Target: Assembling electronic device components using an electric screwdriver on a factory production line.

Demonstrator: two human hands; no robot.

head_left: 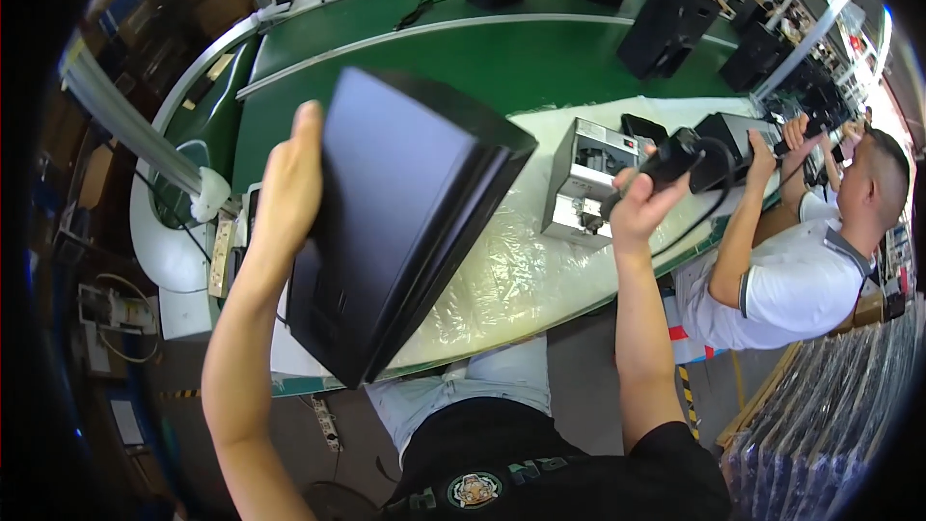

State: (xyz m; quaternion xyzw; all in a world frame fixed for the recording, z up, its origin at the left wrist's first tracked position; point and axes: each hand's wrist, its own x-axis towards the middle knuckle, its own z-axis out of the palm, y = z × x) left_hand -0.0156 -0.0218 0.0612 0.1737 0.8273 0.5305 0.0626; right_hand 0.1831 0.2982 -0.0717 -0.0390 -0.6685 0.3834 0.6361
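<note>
A black speaker cabinet stands tilted over the near edge of the workbench. My left hand grips its left side, with some of the fingers hidden behind it. To the right, my right hand is closed around a black electric screwdriver, whose dark cable loops down beside it. The screwdriver is apart from the cabinet. Just left of that hand sits a grey metal box with an open top and front, which looks like a screw feeder.
Plastic film covers the bench. Beyond it runs a green conveyor carrying several black speakers. Close on my right, a co-worker in a white shirt handles another cabinet. A metal post rises at left; wrapped panels stand at lower right.
</note>
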